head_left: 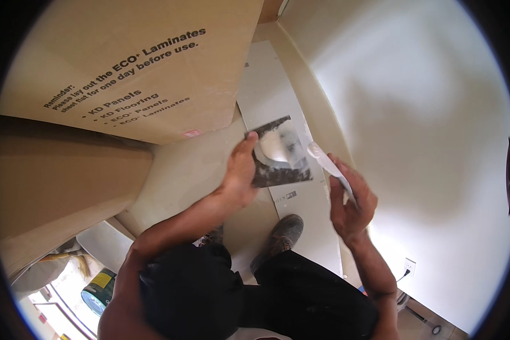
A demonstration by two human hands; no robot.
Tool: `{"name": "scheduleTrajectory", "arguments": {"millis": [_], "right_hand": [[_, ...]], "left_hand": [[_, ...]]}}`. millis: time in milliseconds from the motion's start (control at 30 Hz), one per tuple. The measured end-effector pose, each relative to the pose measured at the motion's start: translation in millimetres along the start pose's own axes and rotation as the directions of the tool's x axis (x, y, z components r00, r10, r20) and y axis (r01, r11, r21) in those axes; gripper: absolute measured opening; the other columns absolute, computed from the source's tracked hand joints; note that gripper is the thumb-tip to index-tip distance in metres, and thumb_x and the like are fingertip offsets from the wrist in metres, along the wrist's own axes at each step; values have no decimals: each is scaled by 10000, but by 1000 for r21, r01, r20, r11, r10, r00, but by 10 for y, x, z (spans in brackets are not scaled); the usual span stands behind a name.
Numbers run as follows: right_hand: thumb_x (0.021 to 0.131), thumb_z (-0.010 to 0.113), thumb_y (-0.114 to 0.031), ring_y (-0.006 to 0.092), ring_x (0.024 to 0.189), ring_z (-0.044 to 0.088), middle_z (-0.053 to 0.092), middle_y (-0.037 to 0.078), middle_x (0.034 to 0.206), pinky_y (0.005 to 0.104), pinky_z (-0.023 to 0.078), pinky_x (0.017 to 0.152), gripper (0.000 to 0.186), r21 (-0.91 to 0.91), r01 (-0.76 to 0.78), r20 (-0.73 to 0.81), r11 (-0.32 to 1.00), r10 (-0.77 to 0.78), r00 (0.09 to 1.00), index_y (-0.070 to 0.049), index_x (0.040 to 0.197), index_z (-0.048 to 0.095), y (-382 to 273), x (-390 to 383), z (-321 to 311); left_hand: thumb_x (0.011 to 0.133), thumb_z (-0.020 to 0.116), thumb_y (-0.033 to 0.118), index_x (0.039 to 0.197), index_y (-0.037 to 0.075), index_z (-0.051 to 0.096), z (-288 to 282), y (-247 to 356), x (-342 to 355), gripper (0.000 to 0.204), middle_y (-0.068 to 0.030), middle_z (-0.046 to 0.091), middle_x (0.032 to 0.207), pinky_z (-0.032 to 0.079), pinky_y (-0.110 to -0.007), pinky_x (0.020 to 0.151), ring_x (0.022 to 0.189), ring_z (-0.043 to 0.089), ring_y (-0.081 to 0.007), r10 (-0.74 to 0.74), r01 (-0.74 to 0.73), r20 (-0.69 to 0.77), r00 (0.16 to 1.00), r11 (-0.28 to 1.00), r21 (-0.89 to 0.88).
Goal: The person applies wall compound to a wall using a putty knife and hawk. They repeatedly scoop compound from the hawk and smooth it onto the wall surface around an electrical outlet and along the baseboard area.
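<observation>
The right hand (pixel 351 207) is closed on the handle of a putty knife (pixel 330 168) whose long axis runs up-left, its tip just beside the right edge of the dark mud plate (pixel 280 153), which the left hand (pixel 241 173) grips by its left edge above the floor (pixel 192 170).

The pale floor (pixel 181 175) carries a long white panel (pixel 277 96) laid flat beside the wall's baseboard. A worn grey shoe (pixel 280 238) stands on that panel's near end (the other shoe is mostly hidden). A large cardboard sheet (pixel 130 68) rests on the floor at left.
</observation>
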State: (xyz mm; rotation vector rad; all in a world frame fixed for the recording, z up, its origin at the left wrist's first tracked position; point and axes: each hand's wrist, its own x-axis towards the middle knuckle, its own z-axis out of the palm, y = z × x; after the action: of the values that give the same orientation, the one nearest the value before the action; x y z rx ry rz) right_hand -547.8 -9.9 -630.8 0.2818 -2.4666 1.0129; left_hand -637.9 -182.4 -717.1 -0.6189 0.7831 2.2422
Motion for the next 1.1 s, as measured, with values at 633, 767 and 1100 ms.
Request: {"name": "scheduleTrajectory", "arguments": {"millis": [633, 767, 1100], "right_hand": [[727, 728, -191, 205, 1208, 576, 677, -39, 1187, 421, 402, 1047, 290, -272, 325, 431, 906, -188, 883, -205, 1017, 713, 129, 261, -326], [749, 694, -172, 197, 1209, 576, 677, -54, 1176, 410, 414, 1027, 244, -270, 357, 497, 895, -188, 847, -200, 991, 711, 5, 191, -233], [805, 590, 60, 238, 929, 671, 723, 59, 875, 370, 525, 783, 349, -451, -231, 471, 862, 449, 759, -82, 1120, 641, 760, -309, -655]], "left_hand": [[1017, 420, 459, 1345, 70, 535, 75, 488, -361, 521, -132, 558, 1327, 343, -357, 1076, 1248, 483, -231, -16, -295, 418, 908, 685, 666], [1036, 391, 411, 1309, 62, 565, 16, 431, -308, 476, -116, 593, 1279, 347, -329, 1067, 1218, 502, -212, 79, -434, 480, 874, 575, 694], [1002, 488, 401, 1302, -6, 555, -229, 570, -327, 511, -123, 578, 1272, 375, -305, 1029, 1166, 515, -190, 161, -226, 165, 973, 807, 545]]}}
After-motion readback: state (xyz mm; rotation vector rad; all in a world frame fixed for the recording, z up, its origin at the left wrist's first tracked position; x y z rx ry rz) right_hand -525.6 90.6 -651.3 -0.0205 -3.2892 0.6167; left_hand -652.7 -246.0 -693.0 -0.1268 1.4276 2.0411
